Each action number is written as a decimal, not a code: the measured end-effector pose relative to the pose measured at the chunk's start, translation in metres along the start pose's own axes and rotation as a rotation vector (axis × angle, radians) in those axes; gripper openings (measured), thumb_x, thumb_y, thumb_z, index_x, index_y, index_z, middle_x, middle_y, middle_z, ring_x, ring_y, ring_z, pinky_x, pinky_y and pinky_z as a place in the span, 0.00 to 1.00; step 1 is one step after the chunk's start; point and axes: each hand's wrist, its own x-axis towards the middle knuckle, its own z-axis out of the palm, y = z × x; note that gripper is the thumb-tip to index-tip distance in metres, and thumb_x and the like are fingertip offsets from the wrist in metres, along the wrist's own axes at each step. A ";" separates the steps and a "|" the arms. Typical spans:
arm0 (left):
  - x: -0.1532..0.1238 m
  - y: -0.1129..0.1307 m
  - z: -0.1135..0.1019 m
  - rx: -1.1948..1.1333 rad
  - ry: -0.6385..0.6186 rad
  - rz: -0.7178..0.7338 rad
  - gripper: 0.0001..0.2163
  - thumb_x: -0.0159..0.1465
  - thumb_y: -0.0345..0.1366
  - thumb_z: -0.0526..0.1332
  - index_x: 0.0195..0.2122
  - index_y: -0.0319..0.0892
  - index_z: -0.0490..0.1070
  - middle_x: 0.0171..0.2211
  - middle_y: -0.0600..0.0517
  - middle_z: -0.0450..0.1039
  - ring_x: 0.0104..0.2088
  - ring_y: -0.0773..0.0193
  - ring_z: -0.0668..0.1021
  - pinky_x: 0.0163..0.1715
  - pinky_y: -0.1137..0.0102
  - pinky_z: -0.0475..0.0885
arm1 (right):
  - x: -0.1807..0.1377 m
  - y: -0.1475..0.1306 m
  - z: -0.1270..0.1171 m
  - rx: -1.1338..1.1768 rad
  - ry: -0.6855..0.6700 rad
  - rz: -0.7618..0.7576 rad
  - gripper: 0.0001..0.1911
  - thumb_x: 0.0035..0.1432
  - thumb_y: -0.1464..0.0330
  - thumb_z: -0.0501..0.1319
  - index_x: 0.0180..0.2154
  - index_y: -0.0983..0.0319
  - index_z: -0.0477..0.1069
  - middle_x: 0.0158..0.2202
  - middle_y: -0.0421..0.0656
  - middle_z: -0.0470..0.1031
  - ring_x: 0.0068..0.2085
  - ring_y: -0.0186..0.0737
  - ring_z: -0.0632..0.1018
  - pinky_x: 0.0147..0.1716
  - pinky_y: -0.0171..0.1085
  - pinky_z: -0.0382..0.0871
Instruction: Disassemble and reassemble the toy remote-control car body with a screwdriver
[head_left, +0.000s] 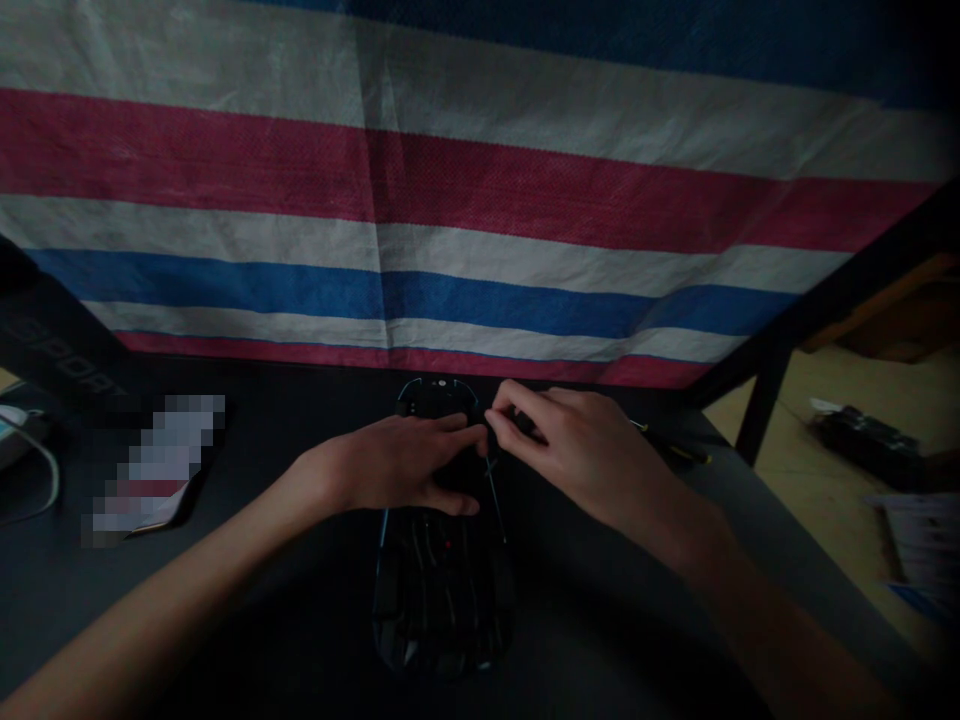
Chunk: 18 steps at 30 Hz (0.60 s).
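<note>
Dim table (pixel 259 425): left hand (pixel 409 462) spread, partly hiding a dark toy car (pixel 442 605); right hand (pixel 574 435) curled, any grip unclear.

Striped sheet (pixel 525 190): we see dim, even light here, with a shaded vertical fold and blackness swallowing the upper right corner.
Tabletop (pixel 285 620): we watch it sink nearly to black in front.
Toy car (pixel 442 590): we catch only thin bluish glints on dark surfaces.
Flat item (pixel 161 465): we meet coarse mosaic blocks.
Floor (pixel 795 420): we find it dull yellow, its clutter soft and smeared.
</note>
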 end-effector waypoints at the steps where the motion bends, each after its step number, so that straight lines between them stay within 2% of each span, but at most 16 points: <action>1: 0.000 0.000 0.000 0.006 0.002 0.005 0.32 0.71 0.54 0.65 0.71 0.47 0.63 0.72 0.42 0.66 0.59 0.44 0.81 0.57 0.58 0.73 | 0.000 -0.001 0.001 0.024 0.006 -0.007 0.05 0.71 0.68 0.57 0.46 0.57 0.71 0.35 0.42 0.79 0.35 0.42 0.80 0.38 0.39 0.71; 3: 0.001 -0.001 0.000 0.015 0.003 0.019 0.32 0.70 0.55 0.65 0.71 0.47 0.63 0.72 0.41 0.65 0.58 0.45 0.81 0.56 0.59 0.74 | 0.000 -0.001 0.005 0.079 0.020 -0.030 0.07 0.70 0.70 0.57 0.48 0.57 0.69 0.40 0.43 0.80 0.40 0.42 0.81 0.41 0.39 0.72; 5: 0.001 -0.001 -0.001 0.015 -0.002 0.024 0.32 0.70 0.55 0.65 0.70 0.46 0.64 0.72 0.41 0.66 0.58 0.46 0.82 0.54 0.60 0.74 | 0.000 0.000 0.012 0.065 0.101 0.044 0.04 0.72 0.66 0.57 0.44 0.57 0.70 0.34 0.42 0.78 0.35 0.42 0.80 0.38 0.39 0.71; 7: 0.001 0.000 -0.001 0.011 -0.015 0.016 0.32 0.70 0.54 0.65 0.70 0.45 0.64 0.71 0.41 0.67 0.57 0.47 0.82 0.53 0.62 0.74 | 0.001 0.004 0.020 0.069 0.194 0.124 0.09 0.74 0.62 0.57 0.39 0.57 0.68 0.29 0.39 0.74 0.30 0.40 0.77 0.33 0.39 0.68; 8: 0.001 0.000 -0.001 0.010 -0.019 0.011 0.31 0.70 0.54 0.65 0.69 0.45 0.65 0.70 0.41 0.68 0.57 0.47 0.82 0.52 0.62 0.74 | 0.002 0.007 0.025 0.110 0.227 0.121 0.09 0.74 0.61 0.57 0.39 0.56 0.68 0.29 0.39 0.75 0.30 0.40 0.77 0.33 0.38 0.68; 10: 0.001 0.002 -0.002 0.017 -0.011 0.007 0.29 0.70 0.54 0.65 0.67 0.45 0.67 0.69 0.42 0.70 0.57 0.47 0.82 0.52 0.63 0.73 | 0.000 0.016 0.033 0.230 0.255 0.033 0.03 0.73 0.64 0.59 0.44 0.56 0.66 0.37 0.42 0.77 0.37 0.40 0.79 0.37 0.38 0.70; 12: 0.000 0.005 -0.003 0.028 0.003 0.006 0.27 0.70 0.53 0.65 0.64 0.45 0.69 0.67 0.43 0.71 0.56 0.48 0.82 0.52 0.63 0.73 | -0.005 0.026 0.040 0.326 0.282 -0.062 0.06 0.71 0.68 0.59 0.49 0.56 0.65 0.43 0.43 0.77 0.41 0.40 0.79 0.42 0.38 0.72; 18: -0.003 0.020 -0.010 0.082 -0.021 -0.025 0.21 0.71 0.48 0.65 0.60 0.44 0.73 0.60 0.44 0.76 0.47 0.54 0.83 0.44 0.66 0.73 | -0.025 0.048 0.053 0.475 0.365 -0.188 0.09 0.74 0.70 0.56 0.53 0.53 0.62 0.45 0.43 0.72 0.49 0.43 0.77 0.53 0.44 0.71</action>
